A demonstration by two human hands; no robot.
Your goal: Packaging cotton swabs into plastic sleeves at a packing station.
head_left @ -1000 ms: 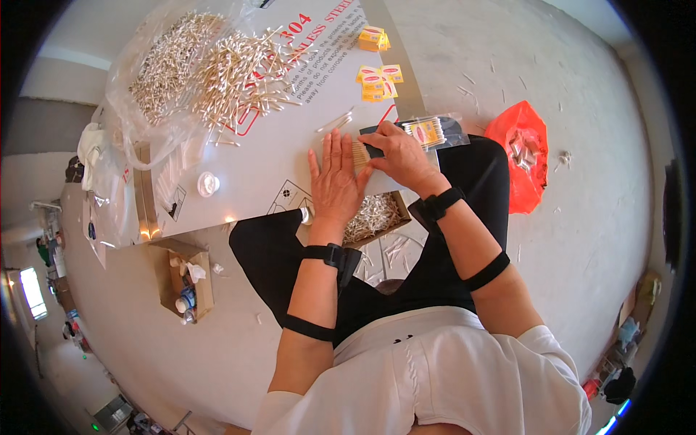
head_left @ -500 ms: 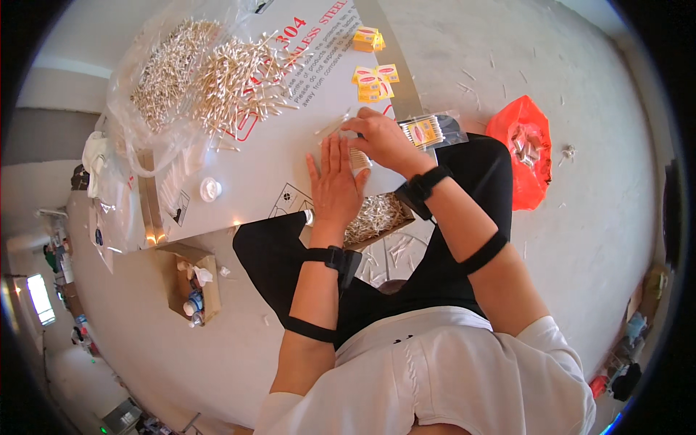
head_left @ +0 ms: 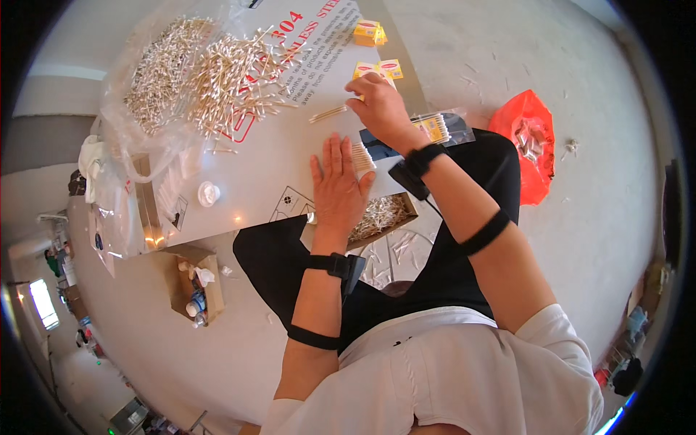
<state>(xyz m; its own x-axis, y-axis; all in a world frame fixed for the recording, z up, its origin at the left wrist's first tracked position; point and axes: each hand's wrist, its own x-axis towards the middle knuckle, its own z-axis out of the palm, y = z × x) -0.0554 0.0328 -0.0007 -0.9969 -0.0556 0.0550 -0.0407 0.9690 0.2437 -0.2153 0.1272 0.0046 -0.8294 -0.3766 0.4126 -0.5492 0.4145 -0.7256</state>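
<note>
My left hand (head_left: pixel 335 177) lies flat on the metal-topped table near its front edge, fingers stretched out. Beside its fingers and thumb is a neat row of cotton swabs (head_left: pixel 362 156). My right hand (head_left: pixel 383 109) is raised farther forward with curled fingers, close to yellow printed cards (head_left: pixel 390 68); what is in its fingers, if anything, is hidden. A few loose cotton swabs (head_left: pixel 328 114) are just left of its thumb. Under my right wrist, a dark clear-fronted pouch (head_left: pixel 460 123) holds a row of swabs with a yellow card (head_left: pixel 438 129).
A plastic bag (head_left: pixel 119 109) and a large heap of swabs (head_left: pixel 235 83) cover the far left. A yellow stack (head_left: pixel 367 32) stands at the back. An open swab box (head_left: pixel 406 217) sits by my lap. On the floor are a red bag (head_left: pixel 545 170) and a cardboard box (head_left: pixel 212 286).
My right hand has moved forward from the swab row to the yellow cards, uncovering more of the row and the dark pouch. The loose swabs have shifted slightly. My left hand has stayed put.
</note>
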